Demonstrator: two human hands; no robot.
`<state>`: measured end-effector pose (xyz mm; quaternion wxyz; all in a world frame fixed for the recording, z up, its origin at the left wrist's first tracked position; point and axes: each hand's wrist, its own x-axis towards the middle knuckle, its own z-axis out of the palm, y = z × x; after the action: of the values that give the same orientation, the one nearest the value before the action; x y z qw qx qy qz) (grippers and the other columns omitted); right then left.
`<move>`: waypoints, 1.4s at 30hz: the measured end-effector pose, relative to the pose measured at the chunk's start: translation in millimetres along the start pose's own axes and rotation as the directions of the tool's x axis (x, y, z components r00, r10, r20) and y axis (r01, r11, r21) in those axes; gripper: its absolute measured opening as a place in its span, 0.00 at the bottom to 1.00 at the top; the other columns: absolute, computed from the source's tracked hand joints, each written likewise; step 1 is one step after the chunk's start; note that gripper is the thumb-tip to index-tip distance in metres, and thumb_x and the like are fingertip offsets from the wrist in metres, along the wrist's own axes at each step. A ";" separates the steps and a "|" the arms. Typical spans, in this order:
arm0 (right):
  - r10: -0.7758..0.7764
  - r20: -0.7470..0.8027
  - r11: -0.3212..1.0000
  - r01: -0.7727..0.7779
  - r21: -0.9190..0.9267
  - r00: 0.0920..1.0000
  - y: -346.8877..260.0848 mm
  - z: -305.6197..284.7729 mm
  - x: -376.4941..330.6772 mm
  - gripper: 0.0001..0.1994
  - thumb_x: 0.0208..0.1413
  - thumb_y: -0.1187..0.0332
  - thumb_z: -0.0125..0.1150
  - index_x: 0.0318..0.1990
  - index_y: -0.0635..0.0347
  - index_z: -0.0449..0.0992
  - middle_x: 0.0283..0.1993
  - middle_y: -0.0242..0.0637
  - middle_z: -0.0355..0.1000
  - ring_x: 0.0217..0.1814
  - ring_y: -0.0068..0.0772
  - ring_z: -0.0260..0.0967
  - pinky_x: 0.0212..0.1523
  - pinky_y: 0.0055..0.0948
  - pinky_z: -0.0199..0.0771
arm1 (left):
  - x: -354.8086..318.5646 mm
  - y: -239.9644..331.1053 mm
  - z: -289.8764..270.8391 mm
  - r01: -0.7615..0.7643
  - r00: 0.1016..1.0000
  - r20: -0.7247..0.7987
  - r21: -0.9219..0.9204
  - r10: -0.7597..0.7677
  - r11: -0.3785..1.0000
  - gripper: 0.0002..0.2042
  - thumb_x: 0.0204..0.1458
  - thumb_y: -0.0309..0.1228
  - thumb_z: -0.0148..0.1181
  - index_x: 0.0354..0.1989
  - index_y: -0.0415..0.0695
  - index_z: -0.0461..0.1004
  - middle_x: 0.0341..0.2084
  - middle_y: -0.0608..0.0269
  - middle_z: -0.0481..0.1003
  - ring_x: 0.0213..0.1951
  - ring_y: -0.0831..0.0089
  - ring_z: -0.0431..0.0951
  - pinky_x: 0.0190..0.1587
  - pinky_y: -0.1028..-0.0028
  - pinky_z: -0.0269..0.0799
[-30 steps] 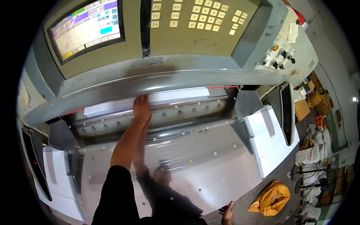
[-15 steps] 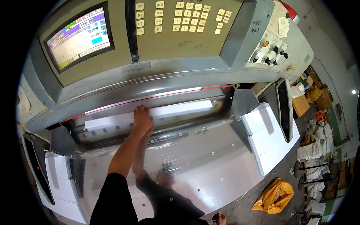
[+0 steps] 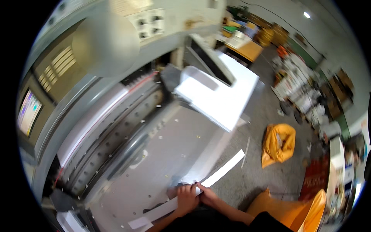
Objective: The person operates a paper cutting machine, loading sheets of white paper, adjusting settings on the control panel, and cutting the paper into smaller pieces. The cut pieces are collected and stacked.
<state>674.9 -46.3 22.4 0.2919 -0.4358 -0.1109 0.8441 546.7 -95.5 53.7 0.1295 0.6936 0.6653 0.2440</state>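
Observation:
A long white strip of paper (image 3: 226,167) lies slantwise across the front edge of the metal machine bed (image 3: 162,160), its right end reaching out over the floor. Close together near its middle are my two hands. The fingers of my left hand (image 3: 187,199) are closed over the strip. Beside it, my right hand (image 3: 209,197) grips the same strip with its thumb and fingers. Whether the strip is one sheet or a thin bundle, I cannot tell. More white paper (image 3: 92,123) shows along the machine's slot, crossed by a red line.
A white paper stack (image 3: 222,94) rests on the right side table, below a dark slanted panel (image 3: 210,60). An open orange sack (image 3: 278,146) stands on the floor, and another orange sack (image 3: 293,212) is nearer, at lower right. White sacks (image 3: 295,83) line the wall.
My view has swung right. My left hand has come back from the slot to the bed's front edge with the white strip. My right hand has come up and now grips it too.

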 end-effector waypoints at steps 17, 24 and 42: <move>-0.392 -0.241 0.916 0.353 -0.190 0.888 -243.3 -274.0 -230.8 0.32 0.57 0.39 0.39 0.39 0.66 0.71 0.33 0.39 0.73 0.33 0.32 0.72 0.33 0.28 0.75 | 160.2 303.3 113.4 0.329 0.491 0.658 -0.747 0.571 0.577 0.08 0.51 0.26 0.59 0.37 0.36 0.71 0.32 0.64 0.75 0.36 0.80 0.73 0.39 0.78 0.68; -0.981 -0.184 0.182 0.557 -0.810 0.054 -366.4 -376.6 -274.4 0.28 0.63 0.48 0.35 0.52 0.65 0.68 0.56 0.46 0.64 0.61 0.39 0.58 0.61 0.32 0.54 | 258.4 436.1 147.0 0.375 0.487 0.600 -0.800 0.635 0.468 0.05 0.51 0.28 0.57 0.33 0.41 0.72 0.27 0.72 0.71 0.30 0.85 0.68 0.36 0.81 0.63; -0.614 -0.072 0.678 0.571 0.463 0.786 -502.2 -501.4 -156.7 0.32 0.57 0.47 0.49 0.58 0.65 0.58 0.55 0.37 0.66 0.57 0.32 0.63 0.59 0.35 0.59 | 494.5 656.8 408.9 0.361 0.808 0.543 -0.763 0.229 0.536 0.17 0.49 0.41 0.62 0.20 0.40 0.68 0.18 0.71 0.65 0.23 0.84 0.61 0.23 0.78 0.56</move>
<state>1345.7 231.9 50.7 0.6388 -0.2559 -0.0554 0.7235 1318.0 398.1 120.7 0.6535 0.5554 0.4169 0.3013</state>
